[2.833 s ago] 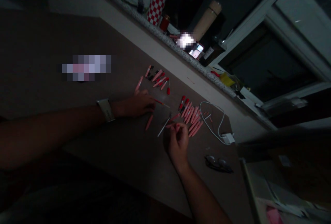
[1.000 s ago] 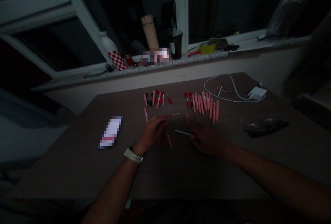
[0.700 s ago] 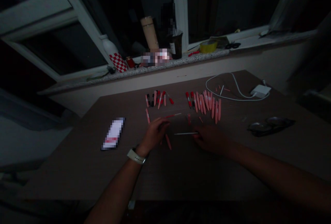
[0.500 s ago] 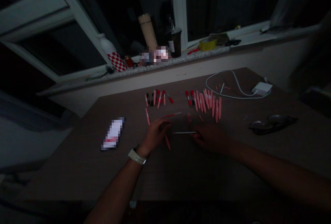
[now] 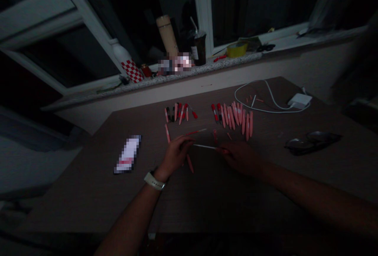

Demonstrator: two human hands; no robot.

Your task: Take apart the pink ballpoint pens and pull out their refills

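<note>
Between my hands a thin white pen refill (image 5: 204,146) with a red end spans nearly level above the table. My right hand (image 5: 240,158) is closed around its red end. The fingertips of my left hand (image 5: 176,153), which wears a pale watch, are pinched together at the refill's other tip. Partly under my left hand lies a pink pen barrel (image 5: 190,164), and another pink pen (image 5: 167,133) lies just behind it. A red refill (image 5: 196,132) rests beyond my left fingers. Close to my right hand are a short pink pen part (image 5: 215,136) and a small pink piece (image 5: 229,136).
Pink, red and black pens stand grouped in a left row (image 5: 181,113) and a right row (image 5: 236,117). A phone (image 5: 128,154) lies left; glasses (image 5: 313,141) and a white charger (image 5: 299,101) with looped cable lie right. Bottles line the granite windowsill (image 5: 212,66).
The refill has tilted up and shifted left, so its free tip now meets my left fingertips. Earlier there was a small gap. The pens on the table have stayed put.
</note>
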